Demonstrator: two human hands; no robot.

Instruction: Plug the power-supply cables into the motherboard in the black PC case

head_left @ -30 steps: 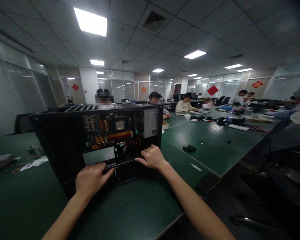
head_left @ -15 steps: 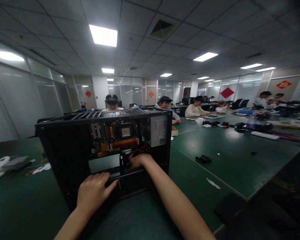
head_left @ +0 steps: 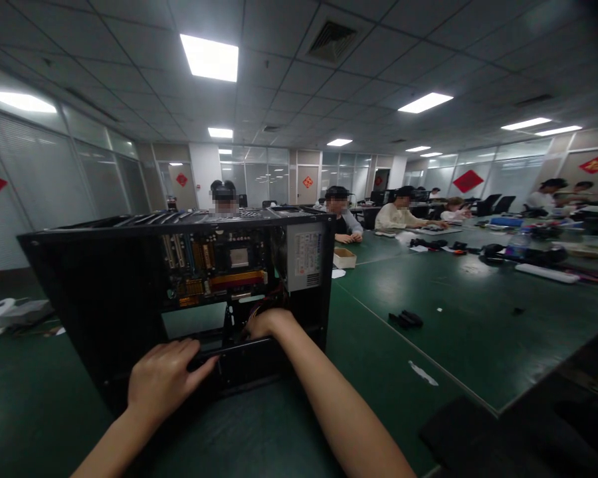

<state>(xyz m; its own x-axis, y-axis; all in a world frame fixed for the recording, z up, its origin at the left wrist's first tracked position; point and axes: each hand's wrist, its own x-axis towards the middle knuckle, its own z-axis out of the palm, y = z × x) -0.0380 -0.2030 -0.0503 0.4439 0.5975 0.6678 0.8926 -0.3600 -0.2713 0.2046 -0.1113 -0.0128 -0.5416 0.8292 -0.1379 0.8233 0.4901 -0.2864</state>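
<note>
A black computer case (head_left: 87,232) stands open-sided on the table, facing me. Inside it are a motherboard (head_left: 216,282) with a red-and-yellow slot area and a silver-grey power supply (head_left: 306,255) at upper right. My left hand (head_left: 162,382) is wrapped over the case's lower black rail (head_left: 239,346), thumb on the near side. My right hand (head_left: 268,323) reaches over the same rail into the case, beside a bundle of thin cables (head_left: 266,304). Its fingers point down and are mostly hidden, so what they touch cannot be made out.
The green table (head_left: 379,385) carries a small black object (head_left: 405,320), a white scrap (head_left: 422,373) and an open box (head_left: 345,258). White plastic and a grey item (head_left: 24,315) lie at left. Several people sit across the table; black gear (head_left: 498,252) lies at right.
The case has shifted left and looks turned and nearer, its left edge moving most. Both my hands have gone left with it, keeping their places on and inside it.
</note>
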